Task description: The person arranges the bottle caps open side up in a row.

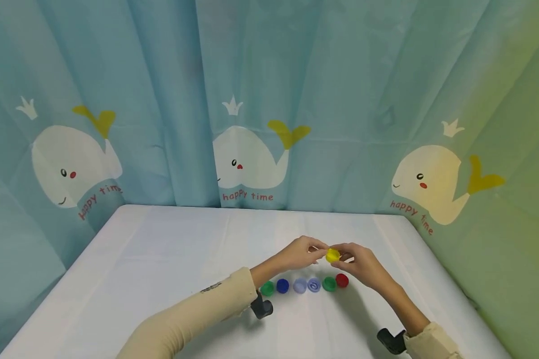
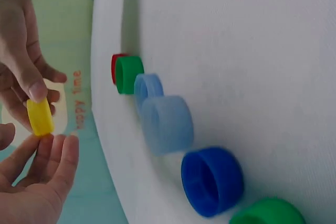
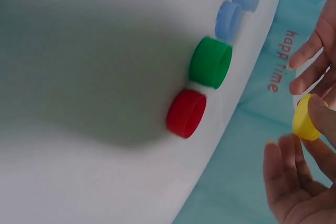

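Observation:
A yellow bottle cap is up above the white table, between the two hands. My right hand pinches it between thumb and finger. My left hand touches the cap's edge with a fingertip, and its thumb stands apart from the cap in the left wrist view. Below the hands a row of caps lies on the table: a green cap, a dark blue cap, two pale blue caps, another green cap and a red cap at the right end.
The white table reaches back to a blue-green curtain printed with whales, which also hangs along both sides. Black wrist cameras hang below the forearms. The right arm's shadow falls across the table.

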Demonstrator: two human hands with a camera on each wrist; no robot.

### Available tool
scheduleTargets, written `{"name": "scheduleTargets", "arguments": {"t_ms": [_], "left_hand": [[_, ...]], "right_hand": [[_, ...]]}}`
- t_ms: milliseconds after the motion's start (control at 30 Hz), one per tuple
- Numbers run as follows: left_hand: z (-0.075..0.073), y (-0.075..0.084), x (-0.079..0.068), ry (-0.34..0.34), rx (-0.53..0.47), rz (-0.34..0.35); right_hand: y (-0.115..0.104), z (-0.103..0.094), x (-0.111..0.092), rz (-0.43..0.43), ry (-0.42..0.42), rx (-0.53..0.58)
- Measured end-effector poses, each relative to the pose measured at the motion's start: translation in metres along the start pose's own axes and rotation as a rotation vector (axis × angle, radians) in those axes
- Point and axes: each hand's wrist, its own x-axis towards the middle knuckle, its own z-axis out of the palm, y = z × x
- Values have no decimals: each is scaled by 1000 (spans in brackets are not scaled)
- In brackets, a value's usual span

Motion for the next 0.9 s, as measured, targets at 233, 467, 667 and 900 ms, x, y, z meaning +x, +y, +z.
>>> {"name": "scheduleTargets", "arguments": {"t_ms": [233,467,667,900], "left_hand": [[17,7,6,-50,170,33],[30,7,15,-153,157,24],[41,4,24,-182,203,-11],[51,4,32,-226,248,-23]], "right_hand": [[9,-8,-8,14,32,-89],[21,-11,-18,30,13,-150],[33,-9,-24,77,-27,-137],[39,-9,-27,135,-63,-110]]}}
